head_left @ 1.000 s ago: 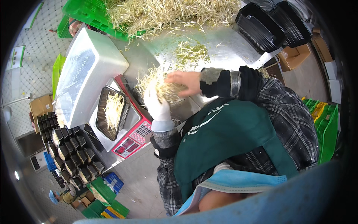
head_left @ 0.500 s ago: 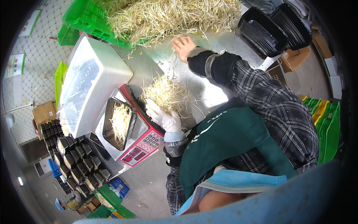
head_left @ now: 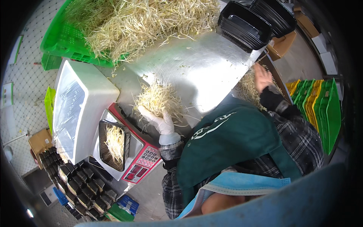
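In a white glove, my left hand [head_left: 160, 123] is closed round a loose clump of bean sprouts [head_left: 159, 99] over the metal table. My bare right hand [head_left: 263, 78], fingers stretched out, is past the table's right edge. Beneath it is a brown-sided container [head_left: 275, 74] with loose sprouts or scraps [head_left: 246, 84] in it. Left of my gloved hand, a black plastic tray [head_left: 101, 145] partly filled with sprouts [head_left: 114, 143] sits on a red and silver digital scale [head_left: 145, 160].
A big sprout heap [head_left: 151, 26] spills from a green crate [head_left: 56, 39] at the far side. Nested black trays [head_left: 245, 26] stand far right. A white foam box [head_left: 102, 85] flanks the scale. Many filled trays [head_left: 81, 181] are stacked lower left; green and yellow crates [head_left: 321, 102] stand right.
My right hand has swept from the middle of the table, near the heap, to beyond its right edge. My left hand still holds the clump. The whole view has shifted slightly.
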A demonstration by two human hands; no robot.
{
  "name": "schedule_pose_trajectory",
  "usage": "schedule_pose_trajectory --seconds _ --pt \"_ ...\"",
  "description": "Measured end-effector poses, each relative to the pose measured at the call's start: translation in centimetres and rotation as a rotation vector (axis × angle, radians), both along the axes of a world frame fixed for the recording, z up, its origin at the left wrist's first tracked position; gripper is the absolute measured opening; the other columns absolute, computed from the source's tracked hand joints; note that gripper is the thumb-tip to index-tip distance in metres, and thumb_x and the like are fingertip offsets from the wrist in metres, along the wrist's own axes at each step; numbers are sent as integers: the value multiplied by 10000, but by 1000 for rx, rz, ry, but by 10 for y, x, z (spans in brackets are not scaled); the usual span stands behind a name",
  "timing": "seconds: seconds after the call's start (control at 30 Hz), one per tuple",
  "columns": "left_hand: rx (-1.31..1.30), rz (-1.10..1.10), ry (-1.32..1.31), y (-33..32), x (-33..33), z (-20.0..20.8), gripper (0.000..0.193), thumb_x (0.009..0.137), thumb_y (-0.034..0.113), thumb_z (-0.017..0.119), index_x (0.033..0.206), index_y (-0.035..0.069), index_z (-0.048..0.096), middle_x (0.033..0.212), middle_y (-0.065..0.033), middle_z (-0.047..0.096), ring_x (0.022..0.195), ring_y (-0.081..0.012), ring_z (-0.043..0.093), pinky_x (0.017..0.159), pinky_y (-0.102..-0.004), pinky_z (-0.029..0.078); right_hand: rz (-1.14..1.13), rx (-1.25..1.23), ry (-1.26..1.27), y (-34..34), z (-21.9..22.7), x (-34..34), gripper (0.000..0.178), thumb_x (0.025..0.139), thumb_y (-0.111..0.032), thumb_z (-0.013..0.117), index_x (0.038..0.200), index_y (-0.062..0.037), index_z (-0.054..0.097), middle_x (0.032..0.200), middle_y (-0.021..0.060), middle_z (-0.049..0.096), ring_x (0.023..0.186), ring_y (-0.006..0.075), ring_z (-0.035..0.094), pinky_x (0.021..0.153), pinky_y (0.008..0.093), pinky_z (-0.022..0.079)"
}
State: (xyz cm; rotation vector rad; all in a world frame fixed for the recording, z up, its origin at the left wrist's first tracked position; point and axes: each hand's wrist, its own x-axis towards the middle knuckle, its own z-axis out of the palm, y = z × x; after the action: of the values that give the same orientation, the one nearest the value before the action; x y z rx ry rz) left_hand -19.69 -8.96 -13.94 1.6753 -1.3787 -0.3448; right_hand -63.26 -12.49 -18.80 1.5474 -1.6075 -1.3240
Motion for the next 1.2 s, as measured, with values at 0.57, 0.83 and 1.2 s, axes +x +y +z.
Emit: schedule_pose_trajectory --seconds 0.57,0.83,1.2 --pt "408 -104 -362 61 -28 15 962 708 233 637 1342 -41 -33 1369 -301 81 1265 -446 104 1031 -507 116 92 -192 -1238 -31 52 55 407 748 -123 536 1128 9 471 1199 201 445 1067 336 461 905 408 373" --pt "141 281 387 37 20 -4 556 780 107 603 1257 7 334 967 -59 422 859 -124 456 752 -251 416 355 -21 -1984 -71 62 130 314 777 -183 555 1038 -11 525 1013 185 546 929 308 548 788 370 446" --pt "47 -13 1386 -37 -23 56 451 844 139 536 1258 67 371 1072 -71 519 846 -150 543 641 -238 464 -13 671 -2460 -116 96 287 664 686 -54 639 1272 -1 332 1151 100 497 1055 164 474 885 289 401"
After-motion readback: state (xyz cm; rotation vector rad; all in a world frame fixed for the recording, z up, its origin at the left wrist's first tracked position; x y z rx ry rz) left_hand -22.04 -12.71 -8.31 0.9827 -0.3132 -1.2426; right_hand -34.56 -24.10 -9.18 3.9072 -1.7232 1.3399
